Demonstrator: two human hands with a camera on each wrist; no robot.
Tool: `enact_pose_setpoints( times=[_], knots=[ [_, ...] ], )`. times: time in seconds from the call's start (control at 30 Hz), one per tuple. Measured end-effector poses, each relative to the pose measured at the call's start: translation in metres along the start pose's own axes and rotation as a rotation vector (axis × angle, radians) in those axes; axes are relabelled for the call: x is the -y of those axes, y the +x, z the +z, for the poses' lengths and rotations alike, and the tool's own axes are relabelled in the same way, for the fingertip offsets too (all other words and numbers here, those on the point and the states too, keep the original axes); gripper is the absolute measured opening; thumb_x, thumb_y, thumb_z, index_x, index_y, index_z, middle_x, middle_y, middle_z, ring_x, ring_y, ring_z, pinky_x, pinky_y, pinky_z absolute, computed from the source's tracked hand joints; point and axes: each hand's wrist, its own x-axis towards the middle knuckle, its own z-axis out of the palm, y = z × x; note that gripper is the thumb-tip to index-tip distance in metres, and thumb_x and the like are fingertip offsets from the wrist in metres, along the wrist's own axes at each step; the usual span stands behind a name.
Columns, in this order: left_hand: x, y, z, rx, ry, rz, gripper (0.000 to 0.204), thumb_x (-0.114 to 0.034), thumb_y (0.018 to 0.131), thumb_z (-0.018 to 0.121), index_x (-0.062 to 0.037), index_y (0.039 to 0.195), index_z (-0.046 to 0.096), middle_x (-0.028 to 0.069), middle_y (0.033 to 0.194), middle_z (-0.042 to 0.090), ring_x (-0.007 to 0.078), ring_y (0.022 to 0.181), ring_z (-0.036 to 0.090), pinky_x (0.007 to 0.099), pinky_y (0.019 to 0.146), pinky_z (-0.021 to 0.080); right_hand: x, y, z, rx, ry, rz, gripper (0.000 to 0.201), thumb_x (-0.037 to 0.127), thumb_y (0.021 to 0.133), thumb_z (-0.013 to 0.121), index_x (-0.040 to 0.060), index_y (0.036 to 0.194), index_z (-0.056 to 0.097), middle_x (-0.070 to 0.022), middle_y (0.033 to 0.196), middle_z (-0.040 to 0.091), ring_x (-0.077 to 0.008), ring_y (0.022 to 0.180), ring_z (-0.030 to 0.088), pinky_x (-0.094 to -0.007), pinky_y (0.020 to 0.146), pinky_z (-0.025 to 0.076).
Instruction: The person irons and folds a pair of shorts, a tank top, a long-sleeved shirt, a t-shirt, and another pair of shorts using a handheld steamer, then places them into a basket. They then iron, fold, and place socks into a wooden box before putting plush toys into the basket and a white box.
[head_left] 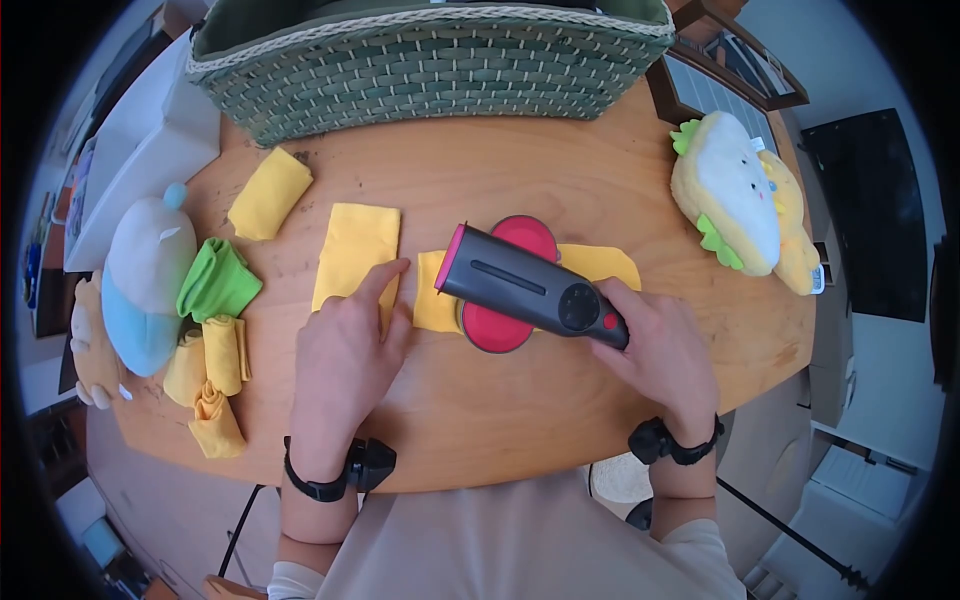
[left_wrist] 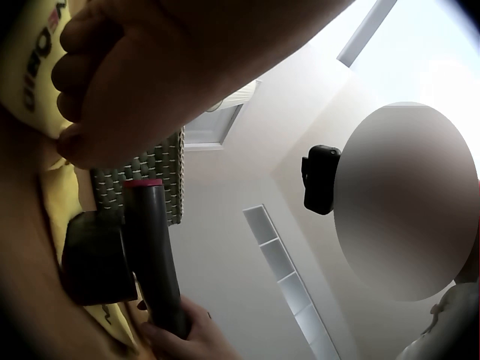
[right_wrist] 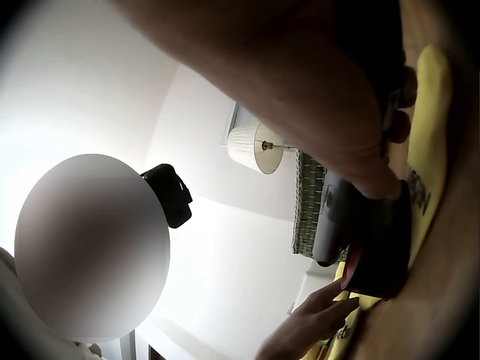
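My right hand (head_left: 655,345) grips the handle end of a dark grey handheld iron (head_left: 510,283) with pink trim and a button panel. Its broad head, pink on top (head_left: 497,328), sits crosswise under the handle, over a yellow cloth strip (head_left: 600,265). Dark printed letters show on that strip in the right wrist view. At the strip's left lies a flat folded yellow cloth (head_left: 358,245). My left hand (head_left: 350,345) rests at this cloth's lower right part, forefinger extended and thumb apart, holding no tool. The fingers' undersides are hidden in the head view.
A green woven basket (head_left: 430,80) stands at the back. To the left are a rolled yellow cloth (head_left: 270,195), a green cloth (head_left: 220,280), several yellow rolls (head_left: 225,355) and a blue-white plush (head_left: 150,285). A sandwich-shaped plush (head_left: 730,195) lies at right.
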Motion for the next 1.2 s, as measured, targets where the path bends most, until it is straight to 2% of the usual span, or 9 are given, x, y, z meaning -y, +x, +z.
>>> enact_pose_setpoints(
  times=[0.17,0.27,0.33,0.57,0.77,0.87,0.93,1.1,1.2],
  knots=[
    [0.008,0.001,0.001,0.002,0.093,-0.023,0.039,-0.015,0.090,0.063,-0.0155,0.129,0.058,0.0159,0.067,0.065,0.0380,0.068,0.067,0.0481,0.062,0.052,0.014,0.008,0.001,0.001,-0.009,-0.041,0.045,0.024,0.080,0.079,0.0147,0.119,0.057,-0.0103,0.086,0.070,-0.0332,0.082,0.069,-0.0449,0.066,0.052],
    [0.021,0.005,0.005,-0.102,0.113,-0.020,0.036,-0.014,0.089,0.064,-0.0148,0.125,0.060,0.0163,0.072,0.067,0.0382,0.070,0.067,0.0486,0.062,0.052,0.026,0.016,0.007,-0.035,-0.016,-0.068,0.042,0.025,0.081,0.079,0.0135,0.116,0.060,-0.0111,0.084,0.069,-0.0341,0.079,0.068,-0.0446,0.066,0.052],
    [0.029,0.007,0.005,-0.334,0.209,-0.038,0.029,-0.012,0.090,0.064,-0.0136,0.118,0.062,0.0145,0.073,0.067,0.0364,0.071,0.067,0.0474,0.062,0.052,0.031,0.022,0.012,-0.083,0.013,-0.091,0.040,0.025,0.080,0.079,0.0122,0.114,0.062,-0.0120,0.082,0.069,-0.0355,0.077,0.067,-0.0445,0.066,0.052],
    [0.011,0.006,-0.006,-0.341,0.094,-0.001,0.020,-0.016,0.092,0.067,-0.0112,0.112,0.064,0.0098,0.067,0.061,0.0298,0.064,0.065,0.0418,0.057,0.049,0.034,0.031,0.024,-0.091,0.130,-0.110,0.035,0.024,0.085,0.075,0.0139,0.114,0.059,-0.0109,0.082,0.069,-0.0338,0.079,0.070,-0.0457,0.065,0.052],
    [0.001,0.007,-0.006,-0.292,0.033,0.002,0.014,-0.017,0.091,0.069,-0.0070,0.099,0.066,0.0090,0.064,0.056,0.0268,0.058,0.056,0.0384,0.056,0.045,0.012,0.007,0.013,-0.248,0.202,-0.084,0.035,0.021,0.080,0.076,0.0129,0.111,0.062,-0.0112,0.083,0.070,-0.0334,0.078,0.069,-0.0452,0.065,0.052],
    [-0.001,0.008,0.000,-0.217,-0.119,0.108,0.012,-0.013,0.088,0.070,-0.0049,0.096,0.065,0.0102,0.068,0.056,0.0255,0.060,0.056,0.0378,0.057,0.045,-0.013,-0.014,0.003,-0.268,0.240,0.012,0.037,0.019,0.077,0.076,0.0121,0.112,0.064,-0.0129,0.083,0.069,-0.0346,0.077,0.068,-0.0451,0.065,0.052],
    [-0.001,0.009,0.006,-0.200,-0.198,0.316,0.014,-0.008,0.086,0.071,-0.0037,0.097,0.064,0.0112,0.075,0.057,0.0247,0.063,0.058,0.0367,0.059,0.047,-0.030,-0.029,0.000,-0.283,0.237,0.082,0.037,0.018,0.076,0.075,0.0116,0.112,0.066,-0.0139,0.081,0.069,-0.0355,0.077,0.068,-0.0452,0.066,0.052],
    [-0.003,0.007,0.012,-0.068,-0.126,0.346,0.016,-0.006,0.085,0.072,-0.0043,0.099,0.063,0.0103,0.078,0.058,0.0234,0.064,0.059,0.0348,0.060,0.049,-0.063,-0.064,0.002,-0.239,0.281,0.285,0.035,0.013,0.073,0.073,0.0101,0.108,0.068,-0.0165,0.079,0.067,-0.0388,0.075,0.066,-0.0445,0.066,0.052],
    [-0.003,0.008,0.014,0.053,-0.116,0.244,0.022,0.001,0.085,0.069,-0.0033,0.104,0.058,0.0075,0.076,0.053,0.0191,0.066,0.052,0.0322,0.061,0.044,-0.079,-0.083,0.015,-0.316,0.298,0.293,0.037,0.012,0.072,0.074,0.0097,0.109,0.068,-0.0167,0.080,0.068,-0.0392,0.074,0.066,-0.0439,0.066,0.052]
  ],
)
